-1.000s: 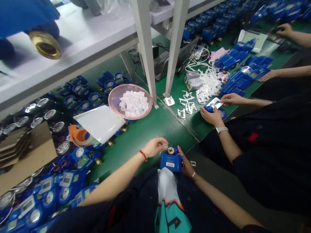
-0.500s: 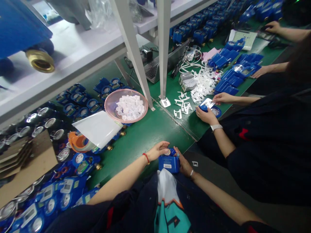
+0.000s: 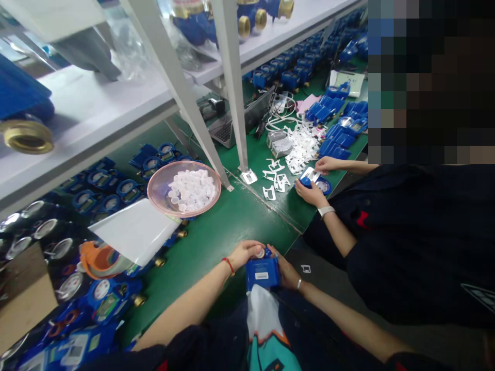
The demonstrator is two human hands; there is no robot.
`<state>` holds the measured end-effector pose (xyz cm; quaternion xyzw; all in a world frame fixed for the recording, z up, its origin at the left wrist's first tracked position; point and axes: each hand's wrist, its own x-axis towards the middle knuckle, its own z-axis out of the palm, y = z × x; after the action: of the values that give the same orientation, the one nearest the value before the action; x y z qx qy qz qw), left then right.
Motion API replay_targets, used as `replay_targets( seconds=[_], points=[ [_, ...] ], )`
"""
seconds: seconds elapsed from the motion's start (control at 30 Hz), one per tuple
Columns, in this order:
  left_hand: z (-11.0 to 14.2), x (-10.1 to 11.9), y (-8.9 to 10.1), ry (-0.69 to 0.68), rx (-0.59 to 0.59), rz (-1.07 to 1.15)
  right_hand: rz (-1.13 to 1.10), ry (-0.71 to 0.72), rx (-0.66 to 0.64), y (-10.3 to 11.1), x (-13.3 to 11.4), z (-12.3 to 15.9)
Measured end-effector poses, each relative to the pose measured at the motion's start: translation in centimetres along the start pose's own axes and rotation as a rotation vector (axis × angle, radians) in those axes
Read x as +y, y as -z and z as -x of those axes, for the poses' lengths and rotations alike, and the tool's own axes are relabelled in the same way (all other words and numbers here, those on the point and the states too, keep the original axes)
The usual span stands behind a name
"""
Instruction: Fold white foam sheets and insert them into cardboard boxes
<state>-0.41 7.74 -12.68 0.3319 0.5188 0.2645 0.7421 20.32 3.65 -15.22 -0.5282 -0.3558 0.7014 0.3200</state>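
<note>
My left hand, with a red bracelet, has its fingertips on a small white plastic cap. The cap sits at the brass end of a blue water meter, which has a white label on its side. My right hand, with a thin silver bangle, grips the meter from the right. The meter stands just above my lap, and my fingers hide most of its brass fitting.
A clear pink-rimmed bowl of white caps stands on the green bench, beside a white plastic sheet. Many blue meters lie in rows. A co-worker's hands handle a meter near white plastic pieces. Metal shelf legs rise behind the bowl.
The cap has moved from my left fingertips onto the meter's brass end, now covering the fitting. The whole scene has shifted in view as my head turned.
</note>
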Motion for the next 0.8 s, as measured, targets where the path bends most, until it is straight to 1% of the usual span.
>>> replay_targets(
  seconds=[0.07, 0.1, 0.17, 0.23, 0.27, 0.3, 0.37, 0.47, 0.53, 0.6, 0.67, 0.73, 0.8],
  points=[
    [-0.7, 0.3, 0.6, -0.042, 0.136, 0.05, 0.181, 0.137, -0.074, -0.3, -0.1, -1.8],
    [-0.9, 0.3, 0.9, -0.063, 0.213, 0.074, 0.249, 0.177, -0.124, -0.5, -0.3, -2.9],
    [-0.7, -0.2, 1.0, -0.069, 0.34, 0.118, 0.221, 0.116, -0.173, -1.0, -1.0, -5.6],
    [-0.2, -1.5, 0.4, -0.007, 0.384, 0.205, 0.136, 0.015, -0.236, -1.3, -2.1, -8.2],
    [0.0, -2.3, 0.0, 0.025, 0.384, 0.249, 0.116, -0.027, -0.239, -1.5, -2.7, -9.3],
    [0.1, -3.1, -0.6, 0.045, 0.376, 0.285, 0.118, -0.057, -0.218, -1.5, -3.2, -10.2],
    [-0.2, -4.7, -1.8, 0.042, 0.355, 0.305, 0.145, -0.069, -0.153, -1.6, -3.9, -11.3],
    [-2.0, -6.1, -2.9, -0.013, 0.384, 0.225, 0.22, 0.025, -0.04, -2.1, -3.9, -11.2],
    [-3.7, -6.3, -3.0, -0.071, 0.449, 0.129, 0.347, 0.129, 0.074, -3.0, -3.4, -10.6],
    [-5.1, -6.0, -2.9, -0.14, 0.498, 0.041, 0.526, 0.218, 0.204, -4.2, -3.0, -9.9],
    [-6.1, -5.5, -3.1, -0.198, 0.512, -0.001, 0.733, 0.228, 0.308, -5.2, -3.0, -9.8],
    [-6.3, -5.4, -3.2, -0.238, 0.439, 0.001, 0.948, 0.151, 0.38, -5.2, -3.7, -10.1],
    [-5.4, -6.2, -2.6, -0.252, 0.312, -0.009, 1.111, 0.063, 0.4, -4.5, -4.8, -10.3]
  ],
)
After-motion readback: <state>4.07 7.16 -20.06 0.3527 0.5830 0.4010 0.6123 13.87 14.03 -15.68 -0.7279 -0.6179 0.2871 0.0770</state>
